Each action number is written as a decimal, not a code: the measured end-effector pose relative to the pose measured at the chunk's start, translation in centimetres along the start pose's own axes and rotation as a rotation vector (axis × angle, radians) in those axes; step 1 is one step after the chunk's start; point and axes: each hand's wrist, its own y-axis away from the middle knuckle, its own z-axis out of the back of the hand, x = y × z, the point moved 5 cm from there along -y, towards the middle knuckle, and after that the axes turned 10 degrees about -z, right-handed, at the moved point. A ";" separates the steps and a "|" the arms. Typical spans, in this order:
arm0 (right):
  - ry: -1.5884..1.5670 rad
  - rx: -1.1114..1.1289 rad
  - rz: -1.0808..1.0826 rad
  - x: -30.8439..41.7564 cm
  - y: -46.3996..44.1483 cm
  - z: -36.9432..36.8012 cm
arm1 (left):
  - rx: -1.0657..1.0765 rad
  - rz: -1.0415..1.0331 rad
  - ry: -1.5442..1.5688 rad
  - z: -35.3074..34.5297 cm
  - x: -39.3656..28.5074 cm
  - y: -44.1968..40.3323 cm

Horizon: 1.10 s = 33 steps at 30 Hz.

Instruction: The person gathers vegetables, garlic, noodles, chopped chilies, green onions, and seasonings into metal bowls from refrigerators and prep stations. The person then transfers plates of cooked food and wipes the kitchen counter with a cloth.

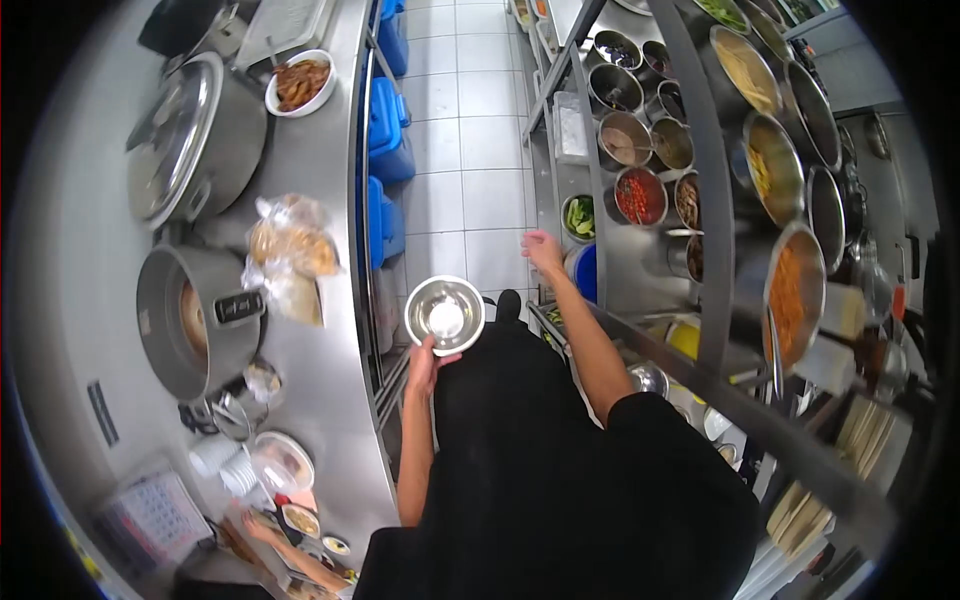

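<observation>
My left hand (428,364) grips the near edge of a round steel bowl (446,306) with a pale rim, held over the aisle in front of my body. The inside of the bowl is shiny, and no food shows in it. My right hand (542,252) reaches forward beside the rack on the right, holding nothing that I can see, its fingers loosely bent and apart. Closest to it are a small bowl of green vegetables (580,217) and a blue container (583,272) below.
On the left steel counter (340,400) are a lidded pot (180,140), an open pot (190,322), bagged food (290,250) and a bowl of brown food (300,84). Another person's hand (262,528) works lower left. The right rack (715,260) holds several ingredient bowls. Blue bins (388,130) line the aisle.
</observation>
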 end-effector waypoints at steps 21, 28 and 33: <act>0.098 -1.014 -0.681 -8.0 -18.5 13.9 | 0.144 0.260 -0.508 2.5 -9.0 -24.8; -0.286 -1.015 -0.445 -10.0 -16.0 14.8 | 0.298 0.238 -0.514 -3.3 -9.7 -29.0; -0.066 -0.903 -0.524 -0.4 -11.0 11.8 | 0.363 0.227 -0.532 -5.0 -6.4 -32.0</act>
